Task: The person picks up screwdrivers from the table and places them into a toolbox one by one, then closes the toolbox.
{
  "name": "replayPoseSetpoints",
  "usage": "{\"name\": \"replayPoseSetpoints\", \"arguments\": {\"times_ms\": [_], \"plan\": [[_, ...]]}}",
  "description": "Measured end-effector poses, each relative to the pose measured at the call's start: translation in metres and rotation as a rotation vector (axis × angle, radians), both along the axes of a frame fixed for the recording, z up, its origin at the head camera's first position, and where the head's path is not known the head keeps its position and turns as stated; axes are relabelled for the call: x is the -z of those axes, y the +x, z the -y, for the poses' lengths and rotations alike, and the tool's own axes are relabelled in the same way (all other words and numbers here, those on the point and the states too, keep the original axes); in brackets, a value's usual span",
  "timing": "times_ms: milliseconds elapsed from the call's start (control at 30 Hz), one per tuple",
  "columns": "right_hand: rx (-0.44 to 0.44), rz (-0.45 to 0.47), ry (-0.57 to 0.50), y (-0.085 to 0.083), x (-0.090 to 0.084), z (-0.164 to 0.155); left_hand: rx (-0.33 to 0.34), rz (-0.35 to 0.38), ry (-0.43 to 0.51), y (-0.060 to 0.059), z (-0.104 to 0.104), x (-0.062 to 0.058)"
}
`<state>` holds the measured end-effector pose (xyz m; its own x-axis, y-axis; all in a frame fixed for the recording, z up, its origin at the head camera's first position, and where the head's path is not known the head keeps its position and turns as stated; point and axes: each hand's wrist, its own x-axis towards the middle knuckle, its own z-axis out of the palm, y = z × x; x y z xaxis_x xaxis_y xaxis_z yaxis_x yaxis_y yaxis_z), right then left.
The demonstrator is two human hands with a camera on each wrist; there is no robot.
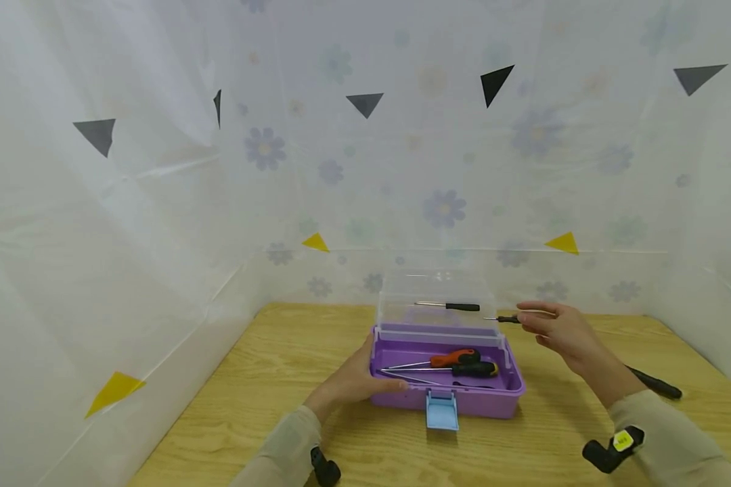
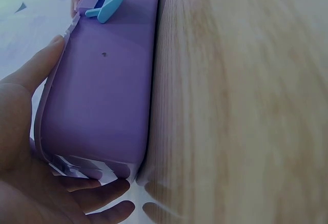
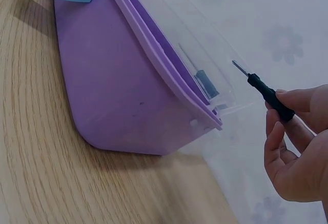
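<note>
A purple toolbox with a clear lid raised and a blue latch sits on the wooden table. Inside lie an orange-handled screwdriver and a black-handled one. My left hand holds the box's left end, thumb on the front wall. My right hand hovers beside the lid's right edge and pinches a small black screwdriver, tip toward the box. Another small screwdriver shows through the lid.
A long black tool lies on the table behind my right forearm. White flowered sheeting with black and yellow triangles walls the table on three sides. Black wrist-camera mounts sit on both sleeves.
</note>
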<state>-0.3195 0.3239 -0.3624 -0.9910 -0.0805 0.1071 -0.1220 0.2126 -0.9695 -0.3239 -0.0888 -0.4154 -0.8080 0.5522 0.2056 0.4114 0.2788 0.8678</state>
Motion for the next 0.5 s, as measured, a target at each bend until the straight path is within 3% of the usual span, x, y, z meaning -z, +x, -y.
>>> {"name": "replayPoseSetpoints", "arguments": {"times_ms": [500], "plan": [[0.002, -0.028, 0.130, -0.018, -0.011, 0.046, 0.023, 0.014, 0.035, -0.004, -0.001, 0.002]]}}
